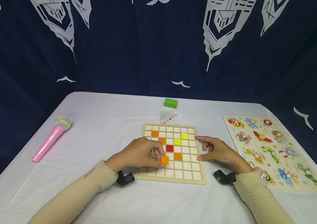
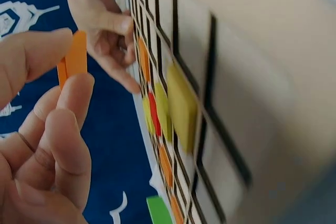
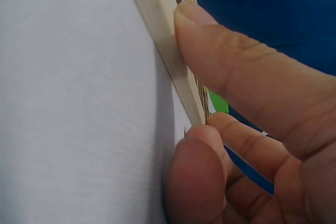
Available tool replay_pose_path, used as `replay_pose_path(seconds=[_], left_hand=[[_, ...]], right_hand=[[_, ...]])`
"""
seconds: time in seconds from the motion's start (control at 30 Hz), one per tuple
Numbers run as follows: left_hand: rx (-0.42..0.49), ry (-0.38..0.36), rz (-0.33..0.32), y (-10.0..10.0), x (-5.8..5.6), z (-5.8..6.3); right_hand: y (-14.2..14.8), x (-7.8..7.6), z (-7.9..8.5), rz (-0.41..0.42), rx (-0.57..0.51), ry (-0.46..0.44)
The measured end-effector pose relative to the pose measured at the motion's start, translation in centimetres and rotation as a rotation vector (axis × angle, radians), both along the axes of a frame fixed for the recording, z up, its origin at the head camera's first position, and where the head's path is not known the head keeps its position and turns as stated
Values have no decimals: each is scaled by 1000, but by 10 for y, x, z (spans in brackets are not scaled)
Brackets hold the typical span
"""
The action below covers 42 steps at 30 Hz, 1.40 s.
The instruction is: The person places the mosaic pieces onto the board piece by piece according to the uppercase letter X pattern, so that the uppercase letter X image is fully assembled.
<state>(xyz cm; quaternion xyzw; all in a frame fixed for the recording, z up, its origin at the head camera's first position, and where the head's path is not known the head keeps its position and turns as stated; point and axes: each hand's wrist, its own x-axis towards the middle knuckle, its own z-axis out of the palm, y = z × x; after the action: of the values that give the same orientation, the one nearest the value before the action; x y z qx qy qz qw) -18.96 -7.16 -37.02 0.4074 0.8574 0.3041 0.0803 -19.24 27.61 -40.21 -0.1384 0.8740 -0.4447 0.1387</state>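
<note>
My left hand [image 1: 141, 152] pinches an orange square tile [image 1: 164, 160] between thumb and fingertips. The left wrist view shows this tile [image 2: 76, 59] held up over the wooden grid board [image 1: 172, 180]. In the board's cells lie several orange tiles, a red tile [image 1: 169, 148] and yellow tiles [image 1: 185, 136]. Another yellow tile [image 2: 181, 106] appears in the left wrist view; in the head view my left hand hides it. My right hand [image 1: 220, 151] rests at the board's right edge, thumb and forefinger extended and touching it, the other fingers bent underneath.
Behind the board lie a printed pattern card [image 1: 170, 117] and a green block [image 1: 171, 103]. A pink toy microphone [image 1: 51, 140] is at the left of the white-covered table [image 1: 105, 124]. On the right lies an insect picture puzzle board [image 1: 273, 155], close to my right forearm.
</note>
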Motion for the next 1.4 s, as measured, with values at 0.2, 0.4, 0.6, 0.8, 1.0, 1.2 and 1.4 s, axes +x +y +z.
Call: replay_pose_path(seconds=[0.2,0.4,0.6,0.8,1.0,1.2,1.4], left_hand=[[7,-18,16,17,6,-5],[18,-31,44,32,9,-11],[54,-119,86,45,14,-16],[57,-181,115,58,17,-20],[-8,-171,163,69,19,-21],[-91,-140,200,79,20,-22],[-151,-94,216,87,20,-22]], right_hand=[[0,0,0,7,0,11],[1,-1,0,9,1,11],[0,0,1,6,10,14],[0,0,1,8,1,6],[1,-1,0,9,-3,6],[1,-1,-1,7,0,-3],[1,-1,-1,7,4,-3]])
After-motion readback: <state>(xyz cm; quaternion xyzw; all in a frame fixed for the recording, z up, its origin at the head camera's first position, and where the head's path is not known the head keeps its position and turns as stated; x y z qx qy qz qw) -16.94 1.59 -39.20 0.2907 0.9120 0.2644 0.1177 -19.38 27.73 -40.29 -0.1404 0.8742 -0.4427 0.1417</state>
